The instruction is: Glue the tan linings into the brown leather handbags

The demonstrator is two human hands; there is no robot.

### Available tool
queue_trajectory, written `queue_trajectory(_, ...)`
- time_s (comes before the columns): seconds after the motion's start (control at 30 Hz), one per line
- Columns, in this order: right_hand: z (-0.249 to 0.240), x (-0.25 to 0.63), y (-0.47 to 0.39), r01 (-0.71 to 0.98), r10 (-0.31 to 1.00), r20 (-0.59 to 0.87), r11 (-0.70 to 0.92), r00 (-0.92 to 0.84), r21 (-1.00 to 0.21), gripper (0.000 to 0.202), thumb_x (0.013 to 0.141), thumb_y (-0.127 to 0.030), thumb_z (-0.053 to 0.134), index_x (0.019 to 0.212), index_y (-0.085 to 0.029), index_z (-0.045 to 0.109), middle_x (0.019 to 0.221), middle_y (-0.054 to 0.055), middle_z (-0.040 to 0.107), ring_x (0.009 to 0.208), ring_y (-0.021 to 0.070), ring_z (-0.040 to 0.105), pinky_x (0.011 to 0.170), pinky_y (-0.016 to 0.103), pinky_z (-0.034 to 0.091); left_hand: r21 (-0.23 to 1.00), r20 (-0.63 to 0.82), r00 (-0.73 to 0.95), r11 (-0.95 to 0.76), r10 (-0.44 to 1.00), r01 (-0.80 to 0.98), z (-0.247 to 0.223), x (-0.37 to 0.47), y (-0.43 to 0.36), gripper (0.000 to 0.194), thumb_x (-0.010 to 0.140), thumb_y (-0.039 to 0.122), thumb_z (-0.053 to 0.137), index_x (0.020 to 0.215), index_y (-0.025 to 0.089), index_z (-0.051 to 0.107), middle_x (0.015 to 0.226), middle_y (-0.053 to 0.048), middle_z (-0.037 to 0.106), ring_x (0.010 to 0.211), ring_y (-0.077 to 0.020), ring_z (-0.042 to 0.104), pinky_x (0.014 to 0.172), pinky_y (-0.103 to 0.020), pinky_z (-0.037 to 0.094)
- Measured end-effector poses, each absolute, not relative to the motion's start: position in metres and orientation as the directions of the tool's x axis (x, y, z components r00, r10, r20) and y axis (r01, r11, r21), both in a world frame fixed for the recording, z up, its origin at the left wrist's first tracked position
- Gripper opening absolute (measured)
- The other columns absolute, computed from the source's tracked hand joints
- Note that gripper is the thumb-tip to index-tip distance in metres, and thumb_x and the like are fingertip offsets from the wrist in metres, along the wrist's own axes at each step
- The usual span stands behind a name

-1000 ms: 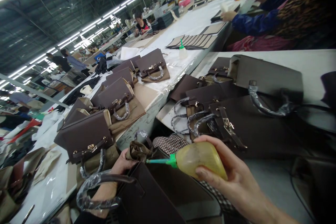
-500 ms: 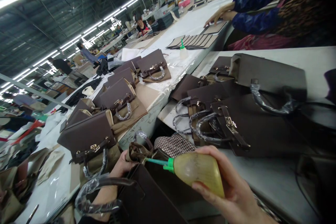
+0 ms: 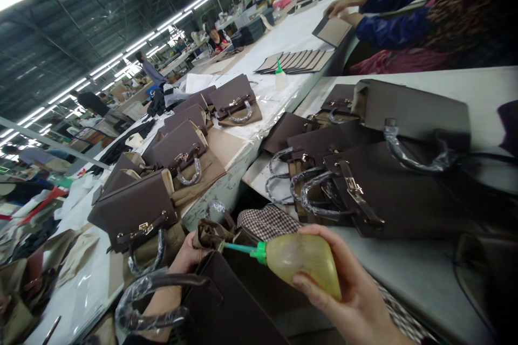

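My right hand (image 3: 343,285) is wrapped round a yellowish squeeze bottle (image 3: 303,261) with a green cap and a long thin nozzle. The nozzle points left, its tip at the folded brown lining (image 3: 208,234) of a dark brown handbag (image 3: 230,299). My left hand (image 3: 188,256) grips that lining at the bag's opening; its fingertips are partly hidden. A plastic-wrapped handle (image 3: 141,299) of the bag arches over my left forearm. Checked cloth (image 3: 267,222) shows just behind the bottle.
Brown handbags (image 3: 135,210) stand along the left table, and more handbags (image 3: 388,194) are piled on the right one. Farther back are another glue-type bottle (image 3: 280,78) and a row of flat panels (image 3: 297,62). A co-worker's blue sleeves (image 3: 396,32) reach in at upper right.
My right hand and the bottle have shifted slightly left, the nozzle tip staying at the lining. The co-worker's hands have lifted a flat panel off the table.
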State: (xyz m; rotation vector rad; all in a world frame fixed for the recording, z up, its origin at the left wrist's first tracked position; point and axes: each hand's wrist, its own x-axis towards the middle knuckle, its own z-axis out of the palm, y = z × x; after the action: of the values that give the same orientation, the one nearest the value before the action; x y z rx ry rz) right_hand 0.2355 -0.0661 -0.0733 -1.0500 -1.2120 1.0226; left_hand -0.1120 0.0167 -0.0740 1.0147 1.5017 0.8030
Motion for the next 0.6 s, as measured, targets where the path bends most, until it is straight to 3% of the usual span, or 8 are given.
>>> queue_trajectory(0.1,-0.074,0.236,-0.068,-0.018,0.972,0.225,0.227,0.075,-0.974,0.051,0.091,-0.039,0.078,0.136,-0.038,0.053,0.121,0.004,0.064,0.099,0.0205,0.071,0.083,0.022,0.064,0.902,-0.405,-0.045,0.407,0.913,0.141,-0.074,-0.11,0.016,0.061,0.027,0.039,0.106,0.075,0.013,0.08,0.072,-0.006,0.081,0.062,-0.0199,0.072,0.063,-0.027,0.06)
queue_trajectory(0.27,-0.071,0.236,-0.07,-0.053,0.97,0.218,0.225,0.105,-0.973,0.051,0.092,-0.035,0.077,0.137,-0.038,0.052,0.117,0.003,0.064,0.091,0.0177,0.072,0.078,0.019,0.063,0.906,-0.406,-0.041,0.408,0.913,0.113,-0.073,-0.106,0.015,0.061,0.027,0.038,0.106,0.075,0.013,0.079,0.07,-0.004,0.079,0.061,-0.0178,0.07,0.062,-0.027,0.059)
queue_trajectory(0.5,-0.067,0.232,-0.066,-0.029,0.927,0.339,0.348,0.158,-0.937,0.05,0.086,-0.033,0.082,0.131,-0.035,0.06,0.115,0.003,0.065,0.098,0.0201,0.07,0.082,0.021,0.062,0.895,-0.433,-0.038,0.435,0.901,0.101,-0.07,-0.106,0.016,0.064,0.025,0.039,0.107,0.078,0.012,0.081,0.072,-0.007,0.08,0.063,-0.0194,0.071,0.063,-0.027,0.059)
queue_trajectory(0.6,-0.061,0.225,-0.06,-0.154,0.945,0.269,0.298,0.183,-0.942,0.05,0.082,-0.031,0.086,0.126,-0.033,0.063,0.109,0.003,0.068,0.09,0.0205,0.07,0.076,0.024,0.064,0.879,-0.463,-0.02,0.461,0.886,0.119,-0.068,-0.106,0.02,0.064,0.023,0.036,0.107,0.076,0.011,0.081,0.071,-0.008,0.08,0.064,-0.0222,0.072,0.062,-0.029,0.061)
